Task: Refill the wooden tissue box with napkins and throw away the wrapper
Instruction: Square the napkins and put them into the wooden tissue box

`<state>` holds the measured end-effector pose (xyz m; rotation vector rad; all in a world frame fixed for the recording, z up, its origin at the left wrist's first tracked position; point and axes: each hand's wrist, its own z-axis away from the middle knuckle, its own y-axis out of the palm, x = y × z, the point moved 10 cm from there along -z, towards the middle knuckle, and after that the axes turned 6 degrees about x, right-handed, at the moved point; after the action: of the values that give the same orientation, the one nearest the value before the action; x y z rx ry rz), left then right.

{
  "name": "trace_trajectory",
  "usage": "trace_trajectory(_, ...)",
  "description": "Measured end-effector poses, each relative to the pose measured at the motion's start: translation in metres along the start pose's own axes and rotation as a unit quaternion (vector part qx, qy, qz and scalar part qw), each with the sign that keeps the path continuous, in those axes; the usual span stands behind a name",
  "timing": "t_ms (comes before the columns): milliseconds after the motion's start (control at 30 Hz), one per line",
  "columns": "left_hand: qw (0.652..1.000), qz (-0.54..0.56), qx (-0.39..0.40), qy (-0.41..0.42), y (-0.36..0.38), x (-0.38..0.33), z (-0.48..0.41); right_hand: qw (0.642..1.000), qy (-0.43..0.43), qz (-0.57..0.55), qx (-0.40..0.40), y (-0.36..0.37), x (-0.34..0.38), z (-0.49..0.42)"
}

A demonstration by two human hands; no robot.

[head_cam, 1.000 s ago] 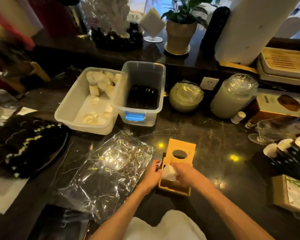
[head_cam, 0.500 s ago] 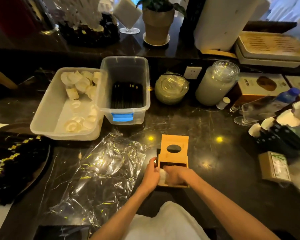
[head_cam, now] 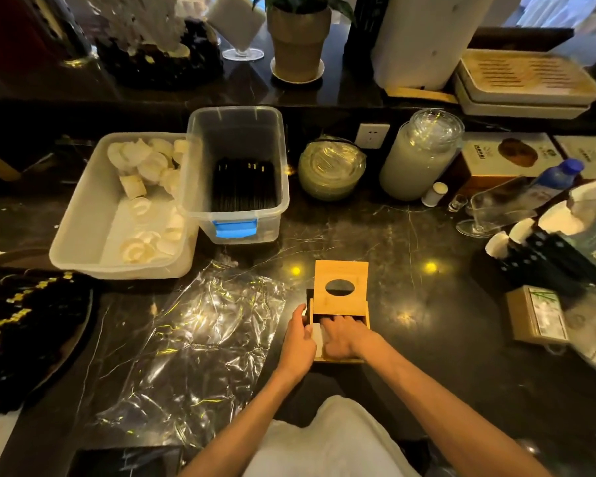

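Note:
The wooden tissue box (head_cam: 365, 316) stands on the dark counter near its front edge, its lid (head_cam: 339, 284) with an oval hole slid partly back. White napkins (head_cam: 317, 337) show in the opened part. My right hand (head_cam: 342, 336) lies flat on the napkins, fingers reaching in under the lid. My left hand (head_cam: 298, 342) grips the box's left side. The clear plastic wrapper (head_cam: 200, 342) lies crumpled and flat on the counter to the left of the box.
Two plastic tubs (head_cam: 93, 235) (head_cam: 241, 173) stand behind the wrapper. A glass jar (head_cam: 420, 156) and a stack of glass dishes (head_cam: 331, 170) are at the back. Boxes and cups (head_cam: 537, 315) crowd the right. A dark patterned cloth (head_cam: 21, 325) lies left.
My right hand went from holding a napkin above the box to pressing down inside it. The lid now covers more of the box. The view shifted.

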<state>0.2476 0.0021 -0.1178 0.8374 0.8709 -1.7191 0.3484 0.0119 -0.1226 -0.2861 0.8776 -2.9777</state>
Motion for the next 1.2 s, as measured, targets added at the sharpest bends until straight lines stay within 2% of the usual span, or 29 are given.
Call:
trace_trajectory(367, 0.998, -0.051, -0.017, 0.022, -0.002, -0.010, 0.009, 0.999, -0.037, 0.000, -0.008, -0.003, 0.007, 0.010)
trace_trajectory(433, 1.000, -0.015, -0.014, 0.014, -0.003, -0.007, 0.011, 0.997, -0.055, -0.028, -0.050, -0.010, 0.008, 0.021)
trace_trajectory(467, 1.000, 0.017, -0.010, 0.001, -0.004, -0.003, 0.011, 0.990, -0.058, -0.070, -0.105, -0.018, 0.003, 0.029)
trace_trajectory(500, 0.999, 0.051, -0.003, -0.012, -0.004, 0.000, 0.012, 0.973, -0.050, -0.137, -0.179, -0.026, -0.010, 0.040)
trace_trajectory(533, 0.996, 0.086, 0.000, -0.022, -0.005, 0.002, 0.013, 0.939, -0.030, -0.218, -0.266, -0.033, -0.029, 0.057)
trace_trajectory(567, 0.993, 0.113, 0.005, -0.027, -0.006, 0.004, 0.014, 0.889, -0.016, -0.305, -0.342, -0.035, -0.052, 0.072)
trace_trajectory(600, 0.991, 0.133, 0.017, -0.026, -0.006, 0.004, 0.015, 0.836, -0.015, -0.398, -0.378, -0.028, -0.072, 0.080)
trace_trajectory(633, 0.988, 0.147, 0.038, -0.024, -0.003, 0.004, 0.017, 0.783, -0.025, -0.507, -0.359, -0.016, -0.085, 0.078)
trace_trajectory(700, 0.982, 0.162, 0.101, -0.017, 0.008, -0.002, 0.021, 0.669, -0.062, -0.710, -0.209, 0.020, -0.083, 0.054)
trace_trajectory(733, 0.979, 0.157, 0.130, -0.014, 0.013, -0.005, 0.023, 0.637, -0.085, -0.752, -0.146, 0.030, -0.075, 0.047)
trace_trajectory(767, 0.978, 0.144, 0.149, -0.011, 0.016, -0.008, 0.025, 0.634, -0.107, -0.759, -0.108, 0.032, -0.068, 0.045)
trace_trajectory(833, 0.978, 0.124, 0.165, -0.015, 0.018, -0.011, 0.027, 0.646, -0.105, -0.751, -0.082, 0.036, -0.065, 0.044)
trace_trajectory(967, 0.987, 0.101, 0.117, -0.032, 0.006, -0.023, 0.010, 0.671, -0.070, -0.730, -0.109, 0.011, -0.080, 0.045)
trace_trajectory(1000, 0.986, 0.114, 0.119, -0.031, 0.005, -0.032, 0.006, 0.678, -0.079, -0.722, -0.112, 0.000, -0.078, 0.046)
trace_trajectory(1067, 0.973, 0.148, 0.173, -0.028, 0.013, -0.049, 0.003, 0.687, -0.094, -0.712, -0.110, -0.013, -0.069, 0.046)
trace_trajectory(1133, 0.955, 0.219, 0.198, -0.039, 0.014, -0.052, 0.001, 0.672, -0.090, -0.725, -0.119, -0.014, -0.071, 0.047)
trace_trajectory(1200, 0.950, 0.255, 0.167, -0.066, 0.004, -0.036, -0.002, 0.635, -0.075, -0.760, -0.116, -0.004, -0.081, 0.045)
